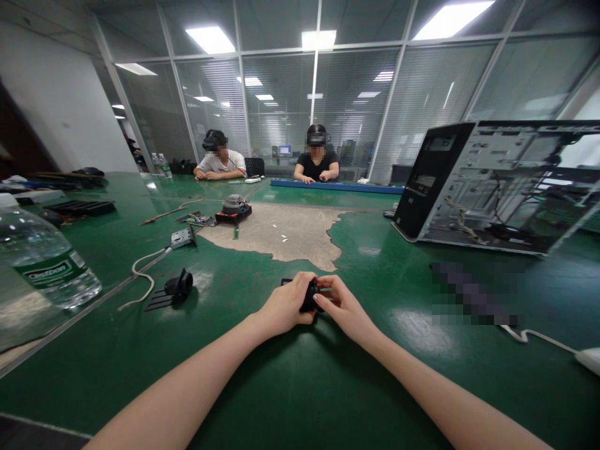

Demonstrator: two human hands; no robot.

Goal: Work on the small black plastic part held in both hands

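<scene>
My left hand [288, 306] is wrapped round a small black part [309, 296], low over the green tabletop. From the other side, the thumb and fingers of my right hand [340, 304] close on the same part. Most of it is hidden by my fingers, so its exact kind does not show; a dark edge sticks out at the upper left. To the left of my hands lies a black plastic piece [179, 286] with a rounded body and long prongs. Beyond it is a metal box-like part [182, 237] with a pale cable.
An opened computer case [438, 181] stands at right. A large water bottle [51, 269] is at far left. A heatsink with fan [234, 208] sits near a bare brown patch [300, 228]. A pale cable [539, 332] lies right. Two people sit across the table.
</scene>
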